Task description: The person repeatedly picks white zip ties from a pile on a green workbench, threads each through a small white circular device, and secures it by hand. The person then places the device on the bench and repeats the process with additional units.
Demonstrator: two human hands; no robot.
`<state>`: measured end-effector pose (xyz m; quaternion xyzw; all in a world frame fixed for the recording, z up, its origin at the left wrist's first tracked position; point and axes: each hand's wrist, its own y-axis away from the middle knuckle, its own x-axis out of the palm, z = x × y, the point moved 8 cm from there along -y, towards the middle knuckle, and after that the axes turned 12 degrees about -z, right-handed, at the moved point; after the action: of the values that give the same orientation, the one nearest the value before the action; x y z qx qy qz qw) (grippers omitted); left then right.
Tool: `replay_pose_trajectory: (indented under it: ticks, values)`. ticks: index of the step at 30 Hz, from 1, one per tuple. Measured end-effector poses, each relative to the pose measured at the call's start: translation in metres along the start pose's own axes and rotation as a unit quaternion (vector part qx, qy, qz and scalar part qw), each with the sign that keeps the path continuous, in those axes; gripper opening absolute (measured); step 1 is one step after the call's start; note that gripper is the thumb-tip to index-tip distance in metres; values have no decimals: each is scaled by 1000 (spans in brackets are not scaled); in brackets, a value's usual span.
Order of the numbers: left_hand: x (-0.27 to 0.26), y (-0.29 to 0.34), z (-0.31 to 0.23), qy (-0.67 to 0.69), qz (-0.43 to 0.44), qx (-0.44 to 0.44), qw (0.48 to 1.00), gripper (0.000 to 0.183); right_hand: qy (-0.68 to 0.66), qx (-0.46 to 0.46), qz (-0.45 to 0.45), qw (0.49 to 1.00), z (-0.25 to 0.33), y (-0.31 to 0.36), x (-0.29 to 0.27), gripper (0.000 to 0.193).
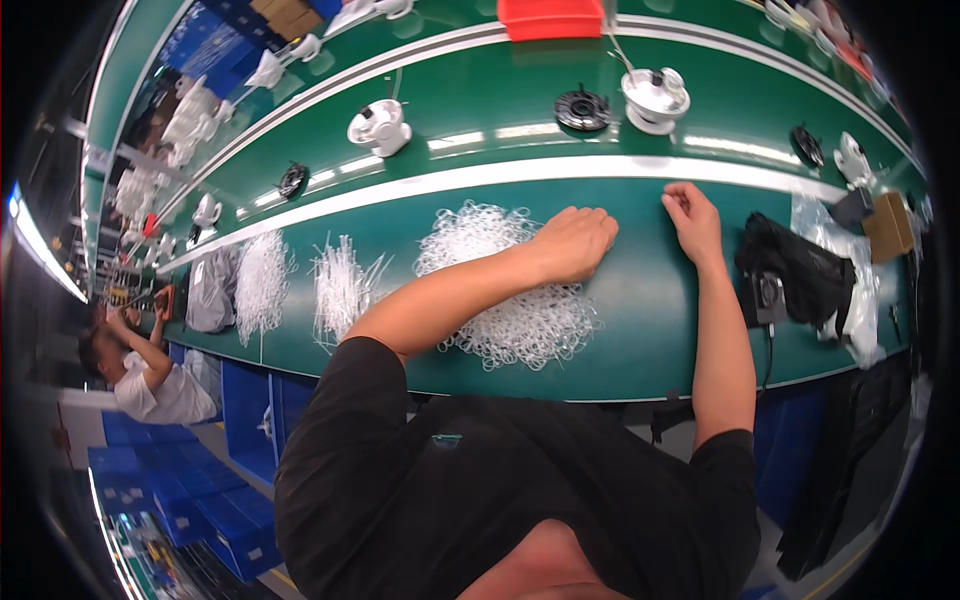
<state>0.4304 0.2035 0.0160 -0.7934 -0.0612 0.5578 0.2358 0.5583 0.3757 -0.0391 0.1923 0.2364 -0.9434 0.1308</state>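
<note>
My left hand (578,243) reaches across a heap of thin white plastic loops (525,325), its fingers curled down just past the heap's right side. Whatever those fingers may hold is hidden beneath them. To its right, my right hand (694,222) is raised above the green bench (640,330), thumb and fingers drawn together. Anything between its fingertips is too small to make out. Left of the loops lies a bundle of straight white strips (343,290), and beyond it another pile of white loops (263,285).
White round appliance parts (655,98) and black discs (582,108) stand on the green line behind a pale rail (600,170). A red bin (550,18) is farther back. At right lie a black bag (795,262) and clear plastic (865,300). Far left, a person (155,385) works.
</note>
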Motion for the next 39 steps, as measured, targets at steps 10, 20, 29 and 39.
replay_pose_trajectory:
  ticks: [10,20,29,39]
  values:
    - [-138,89,206,382,-259,-427,778,19,-5,9,-5,1000,11,3,4,15]
    - [-178,189,376,251,-449,-615,598,51,65,-46,-48,996,33,3,-1,35]
    - [-146,138,362,320,-381,-572,652,30,55,-179,14,982,133,26,9,37]
    - [-66,34,158,422,-169,-473,754,28,-15,-85,-8,996,149,12,68,40]
